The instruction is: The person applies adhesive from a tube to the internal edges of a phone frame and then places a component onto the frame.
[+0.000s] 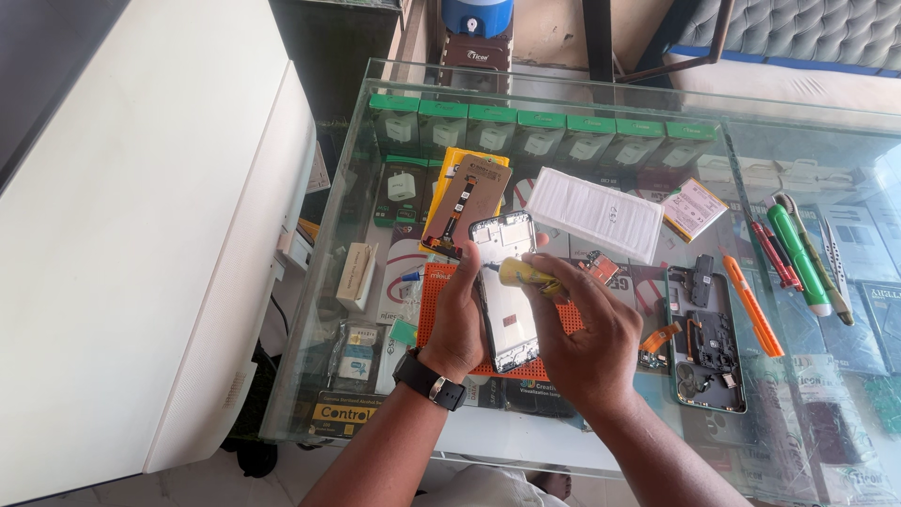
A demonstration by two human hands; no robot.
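The left hand (460,319), wearing a black wristwatch (430,379), grips a phone frame (507,286) above the orange mat (436,296) at the bench's (375,188) centre. The right hand (587,329) pinches a yellow glue tube (526,274) at the frame's two o'clock edge; squeezing gently should keep the bead thin.

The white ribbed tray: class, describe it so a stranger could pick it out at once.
On the glass counter, look just beyond the person's hands, right of the phone frame they hold. The white ribbed tray lies there tilted, the only plain white, grooved rectangle among the coloured tools.
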